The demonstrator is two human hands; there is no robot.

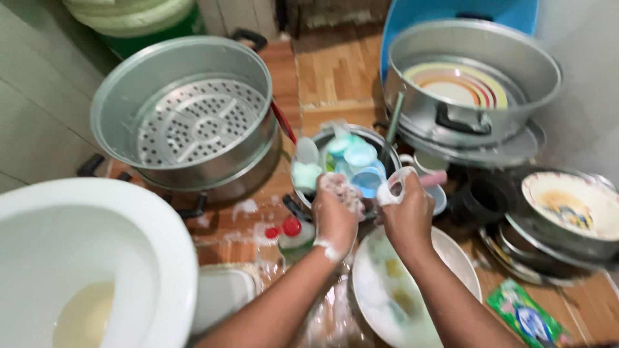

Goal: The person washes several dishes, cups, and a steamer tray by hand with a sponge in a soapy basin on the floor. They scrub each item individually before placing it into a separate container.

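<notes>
My left hand [335, 216] and my right hand [407, 216] are close together, both covered in white foam, above a soapy white plate [454, 258]. The right hand is closed on a small foam-covered item [393, 187]; a pink handle [434, 178] sticks out to the right of it. The left hand's fingers are curled, and the blur and foam hide whether it holds anything. Just beyond both hands stands a small metal pot [377, 136] filled with pastel blue and green plastic pieces [353, 154].
A large metal steamer pot [187, 122] stands at the back left and a white basin [84, 258] at the front left. A red-capped bottle [293, 232] lies by the left hand. At the right are a metal pot [535, 64] holding a striped plate, stacked plates [567, 206], a black cup [480, 200] and a green sachet [525, 316].
</notes>
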